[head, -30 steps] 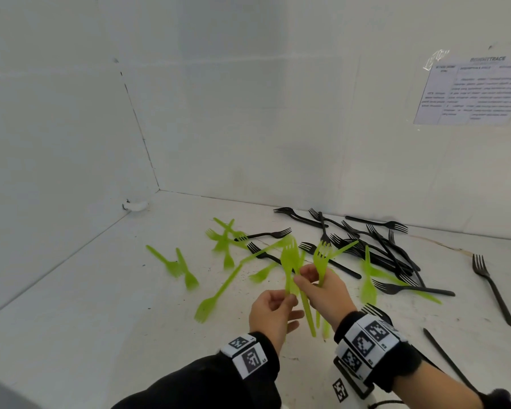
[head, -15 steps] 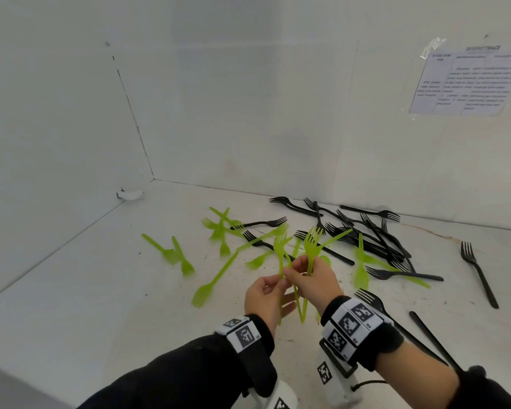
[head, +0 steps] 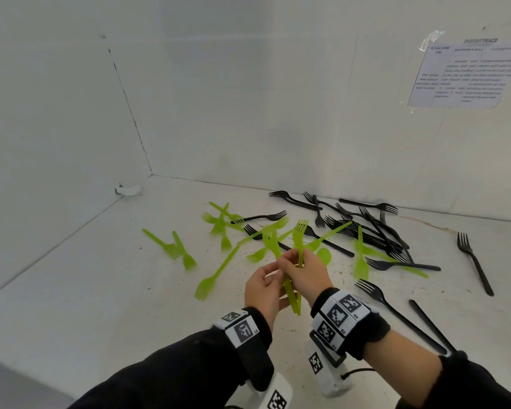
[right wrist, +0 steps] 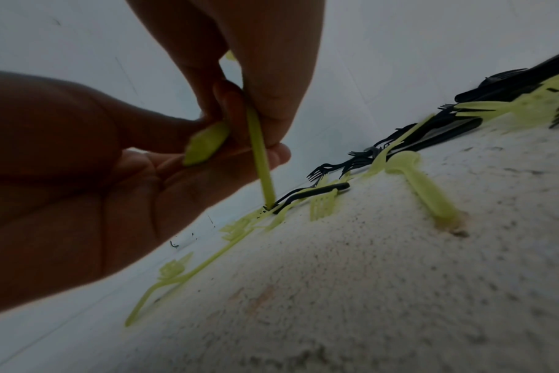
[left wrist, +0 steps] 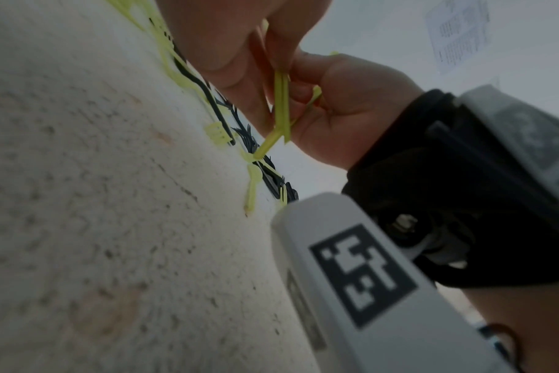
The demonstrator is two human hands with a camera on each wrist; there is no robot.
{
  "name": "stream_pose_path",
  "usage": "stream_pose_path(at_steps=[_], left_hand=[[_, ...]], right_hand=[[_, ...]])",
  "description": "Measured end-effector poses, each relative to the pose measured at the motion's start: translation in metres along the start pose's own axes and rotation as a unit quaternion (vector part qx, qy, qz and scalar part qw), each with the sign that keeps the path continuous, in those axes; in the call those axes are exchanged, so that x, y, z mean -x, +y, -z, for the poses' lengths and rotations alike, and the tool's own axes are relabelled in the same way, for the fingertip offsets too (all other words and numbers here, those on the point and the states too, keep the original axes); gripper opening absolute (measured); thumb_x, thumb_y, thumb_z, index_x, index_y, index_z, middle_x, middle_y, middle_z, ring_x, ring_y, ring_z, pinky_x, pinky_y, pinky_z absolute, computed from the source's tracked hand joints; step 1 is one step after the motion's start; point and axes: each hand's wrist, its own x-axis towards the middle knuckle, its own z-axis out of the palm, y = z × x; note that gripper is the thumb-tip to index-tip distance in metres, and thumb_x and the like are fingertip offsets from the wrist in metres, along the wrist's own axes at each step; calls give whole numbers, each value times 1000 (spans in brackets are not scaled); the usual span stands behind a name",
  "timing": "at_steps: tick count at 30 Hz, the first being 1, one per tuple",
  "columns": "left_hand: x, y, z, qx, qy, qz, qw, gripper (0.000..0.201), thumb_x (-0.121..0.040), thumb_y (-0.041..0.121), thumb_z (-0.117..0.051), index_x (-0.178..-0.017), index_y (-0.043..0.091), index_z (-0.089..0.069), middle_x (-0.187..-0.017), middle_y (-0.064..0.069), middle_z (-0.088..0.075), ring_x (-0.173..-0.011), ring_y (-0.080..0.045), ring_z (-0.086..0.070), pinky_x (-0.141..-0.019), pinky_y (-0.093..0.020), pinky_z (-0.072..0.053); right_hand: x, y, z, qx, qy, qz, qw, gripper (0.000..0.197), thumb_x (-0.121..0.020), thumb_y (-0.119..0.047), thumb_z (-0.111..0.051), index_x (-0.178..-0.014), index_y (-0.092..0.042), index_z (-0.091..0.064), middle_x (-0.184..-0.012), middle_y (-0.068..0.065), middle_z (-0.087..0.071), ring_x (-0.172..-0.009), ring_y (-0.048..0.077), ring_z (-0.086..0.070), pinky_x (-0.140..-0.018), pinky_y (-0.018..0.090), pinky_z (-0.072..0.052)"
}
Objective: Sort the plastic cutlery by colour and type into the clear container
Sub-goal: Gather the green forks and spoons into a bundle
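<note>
Both your left hand (head: 264, 287) and right hand (head: 304, 274) pinch the green forks (head: 289, 261) above the table's (head: 101, 290) middle, handles toward you, prongs toward the far wall.

I see black sleeves (head: 171, 370) on both arms, and black wrist straps (head: 366, 326) carrying white blocks printed with square black-and-white markers (head: 337, 315); a white camera housing (left wrist: 367, 290) hangs under each wrist.

A: What's there besides the cutlery?
B: White counter (head: 106, 290), speckled w/ dark flecks, white walls (head: 248, 98) on 2 sides.
A: Anything else?
B: Printed sheet (head: 466, 73) taped upper right, text unreadable. Small white bit (head: 129, 190) near the corner.
</note>
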Motion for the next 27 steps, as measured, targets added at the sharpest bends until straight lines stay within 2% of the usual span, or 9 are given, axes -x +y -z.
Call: stream_pose_path(at_steps=[3, 5, 8, 12, 14, 16, 19, 22, 27], left_hand=[[-3, 2, 5, 3, 3, -9, 1000, 20, -92, 10, -57, -111, 8, -60, -93, -12, -73, -82, -23, -70, -71, -34, -59], [-5, 2, 8, 16, 13, -9, 1000, 22, -90, 5, -59, -112, 6, -57, -92, -12, -72, -78, -21, -70, -71, -33, -59], [-5, 2, 10, 27, 1, -9, 1000, 24, -91, 3, -57, -115, 9, -56, -91, -9, -71, -77, -18, -71, -71, -35, -59], [-3, -1, 9, -10, -22, -18, 1000, 23, -95, 6, -51, -114, 16, -60, -98, -6, -70, -91, -21, -67, -68, -30, -57], [-3, -4, 10, -3, -20, -11, 1000, 25, -95, 7, -51, -117, 15, -60, -102, -9, -70, -95, -24, -67, -70, -32, -58], [-2, -5, 11, 2, -12, -9, 1000, 24, -96, 8, -50, -116, 15, -61, -102, -10, -71, -94, -24, -68, -68, -30, -58], [-2, -4, 15, 9, -4, -13, 1000, 22, -96, 7, -49, -111, 17, -62, -100, -10, -71, -89, -23, -68, -65, -27, -58], [-2, -2, 18, 13, 3, -15, 1000, 20, -96, 7, -49, -107, 16, -63, -96, -9, -71, -80, -18, -69, -63, -27, -57], [0, 0, 18, 16, 4, -20, 1000, 15, -94, 11, -54, -95, 21, -64, -89, -4, -72, -70, -14, -70, -65, -30, -58]], right_hand=[[1, -3, -1, 1, -32, -19, 999, 4, -88, -18, -55, -89, -21, -55, -86, -1, -56, -74, 13, -52, -68, 29, -45], [-2, -5, -2, -11, -26, -36, 999, 18, -92, -12, -42, -106, -16, -51, -87, 1, -48, -68, 10, -45, -63, 26, -39], [-7, -9, -1, 8, -13, -25, 1000, 30, -94, -3, -31, -113, -13, -53, -74, 4, -47, -63, 16, -47, -67, 36, -45], [-3, -7, -3, 85, -16, 18, 996, 25, -94, -10, -47, -70, -18, -51, -63, 0, -46, -62, 14, -44, -63, 31, -38], [-1, -3, -6, 55, -15, 13, 998, 15, -91, -14, -56, -89, -29, -56, -69, -5, -52, -72, 12, -52, -71, 24, -41], [-1, -1, -5, 47, -2, 16, 999, 23, -87, -17, -63, -107, -27, -61, -79, -5, -59, -81, 12, -57, -73, 17, -43], [-1, 0, -5, 64, 7, 26, 998, 7, -81, -17, -69, -87, -20, -67, -81, -2, -64, -80, 12, -59, -68, 14, -45], [-2, 2, -8, 51, 5, 20, 998, 13, -80, -17, -71, -75, -26, -63, -84, 2, -68, -82, 18, -63, -78, 32, -54], [-2, 1, -10, 67, -22, 25, 997, 9, -86, -18, -64, -94, -14, -67, -88, 1, -68, -79, 15, -62, -71, 29, -56]])
